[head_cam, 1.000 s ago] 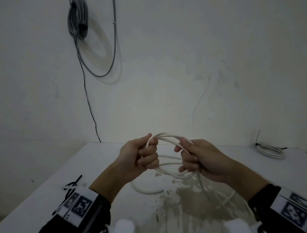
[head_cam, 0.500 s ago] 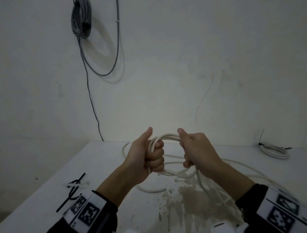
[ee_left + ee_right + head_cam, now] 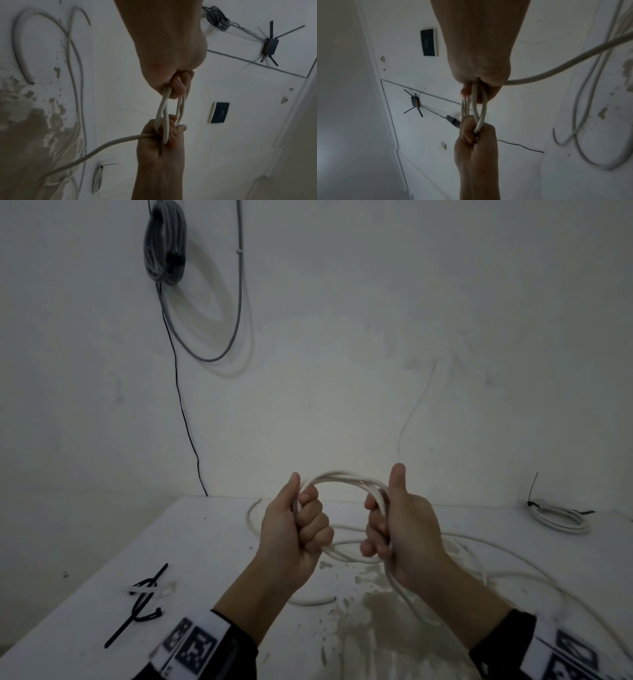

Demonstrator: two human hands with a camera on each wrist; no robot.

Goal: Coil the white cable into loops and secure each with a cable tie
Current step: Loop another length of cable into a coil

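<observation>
I hold a coil of white cable above the table, one fist on each side. My left hand grips the coil's left side with the thumb up. On the coil's right side my right hand grips the strands, thumb raised. The wrist views show the loops stretched between both fists. A cut cable end pokes out of my left fist. The loose tail trails from my right hand over the table. Black and white cable ties lie at the table's left.
A tied white coil with a black tie sits at the far right of the white table. A stained patch marks the table's middle. A grey cable bundle hangs on the wall.
Both hands have moved apart and turned thumbs-up, widening the coil between them. More loose cable now lies spread on the table to the right.
</observation>
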